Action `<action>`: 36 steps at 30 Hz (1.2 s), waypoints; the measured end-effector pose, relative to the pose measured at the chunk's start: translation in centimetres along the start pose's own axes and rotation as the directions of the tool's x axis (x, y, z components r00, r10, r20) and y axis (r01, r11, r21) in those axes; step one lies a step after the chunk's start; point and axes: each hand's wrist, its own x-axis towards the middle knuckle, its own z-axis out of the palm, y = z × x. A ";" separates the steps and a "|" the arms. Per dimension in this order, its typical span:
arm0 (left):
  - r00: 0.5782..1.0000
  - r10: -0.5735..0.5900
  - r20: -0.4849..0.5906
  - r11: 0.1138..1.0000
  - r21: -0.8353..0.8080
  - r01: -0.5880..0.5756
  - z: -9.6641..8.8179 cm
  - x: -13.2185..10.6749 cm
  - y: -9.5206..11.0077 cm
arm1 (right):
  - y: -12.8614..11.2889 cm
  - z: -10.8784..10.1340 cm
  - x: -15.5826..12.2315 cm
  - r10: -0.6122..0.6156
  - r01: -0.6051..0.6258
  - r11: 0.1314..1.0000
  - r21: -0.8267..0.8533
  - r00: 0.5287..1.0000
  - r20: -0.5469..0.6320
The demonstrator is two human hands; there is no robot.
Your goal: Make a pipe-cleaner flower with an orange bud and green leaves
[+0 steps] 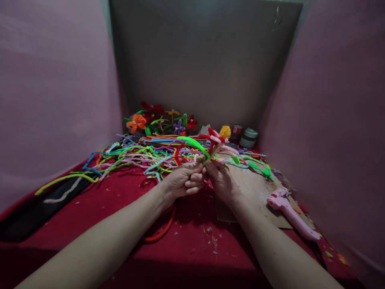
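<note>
My left hand and my right hand meet above the middle of the red cloth. Both are closed around the lower stem of a pipe-cleaner flower, which has red and pink petals. A long bright green pipe-cleaner leaf curves out to the left from the same stem. The fingertips touch or nearly touch, and they hide the bottom of the stem. Behind the hands lies a tangled heap of coloured pipe cleaners.
Finished pipe-cleaner flowers stand at the back. A pink glue gun rests at the right, partly on a cardboard sheet. A lidded jar is at the back right. On the left lies a black strip. Scraps dot the red cloth.
</note>
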 end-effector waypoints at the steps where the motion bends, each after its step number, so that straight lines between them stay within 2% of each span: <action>1: 1.000 -0.002 -0.011 0.999 0.033 0.003 0.0 0.1 0.0 | 0.2 0.0 0.0 0.031 -0.030 0.998 0.047 0.999 -0.014; 2: 0.999 0.006 -0.043 0.995 0.096 -0.002 0.1 0.1 -0.1 | 0.4 0.0 0.1 0.053 -0.050 0.996 0.076 0.998 -0.033; 4: 0.984 0.086 -0.159 0.940 0.339 -0.027 0.4 0.3 -0.4 | 0.7 0.0 0.1 0.075 -0.069 0.994 0.080 0.995 -0.066; 5: 0.959 0.180 -0.217 0.864 0.501 -0.049 0.6 0.4 -0.6 | 0.8 0.1 0.1 0.075 -0.070 0.995 0.068 0.994 -0.078; 6: 0.919 0.308 -0.248 0.747 0.661 -0.072 0.7 0.4 -0.8 | 0.8 0.1 0.1 0.067 -0.063 0.997 0.050 0.994 -0.091; 8: 0.811 0.546 -0.209 0.471 0.877 -0.091 1.0 0.4 -1.1 | 0.8 0.1 0.2 0.036 -0.035 0.999 0.013 0.992 -0.123; 9: 0.767 0.618 -0.171 0.368 0.925 -0.091 1.1 0.4 -1.2 | 0.8 0.2 0.2 0.023 -0.024 1.000 -0.004 0.990 -0.138; 10: 0.746 0.650 -0.143 0.310 0.947 -0.089 1.1 0.3 -1.3 | 0.8 0.2 0.2 0.011 -0.015 1.000 -0.021 0.989 -0.146; 11: 0.747 0.651 -0.133 0.293 0.952 -0.087 1.1 0.3 -1.3 | 0.7 0.2 0.2 0.003 -0.007 0.999 -0.034 0.990 -0.138; 14: 0.785 0.603 -0.144 0.350 0.932 -0.097 0.8 0.4 -1.2 | 0.3 0.2 0.2 -0.009 0.009 1.000 -0.004 0.999 -0.033; 17: 0.795 0.578 -0.184 0.400 0.913 -0.080 0.5 0.4 -1.0 | -0.1 0.1 0.2 -0.012 0.010 0.999 0.038 0.999 0.049; 22: 0.800 0.539 -0.264 0.517 0.853 -0.067 0.7 0.4 -1.1 | -0.5 -0.2 0.3 -0.050 0.050 0.999 0.018 0.999 -0.002; 26: 0.857 0.421 -0.295 0.732 0.669 -0.130 1.5 0.4 -1.1 | -0.7 -0.4 0.3 -0.032 0.034 0.998 0.052 0.999 -0.043; 29: 0.940 0.255 -0.227 0.916 0.369 -0.159 1.8 0.3 -1.0 | -0.9 -0.4 0.3 0.069 -0.071 0.980 0.189 0.997 0.015; 32: 0.990 0.124 -0.073 0.986 0.121 -0.115 1.5 0.1 -0.8 | -1.2 -0.4 0.2 0.164 -0.199 0.918 0.343 0.978 0.131; 34: 0.996 0.091 -0.022 0.991 0.100 -0.088 1.3 0.1 -0.6 | -1.3 -0.3 0.1 0.158 -0.211 0.894 0.395 0.974 0.162; 36: 0.994 0.110 -0.025 0.968 0.227 -0.102 1.3 0.1 -0.4 | -1.4 -0.2 -0.1 0.118 -0.174 0.901 0.399 0.980 0.160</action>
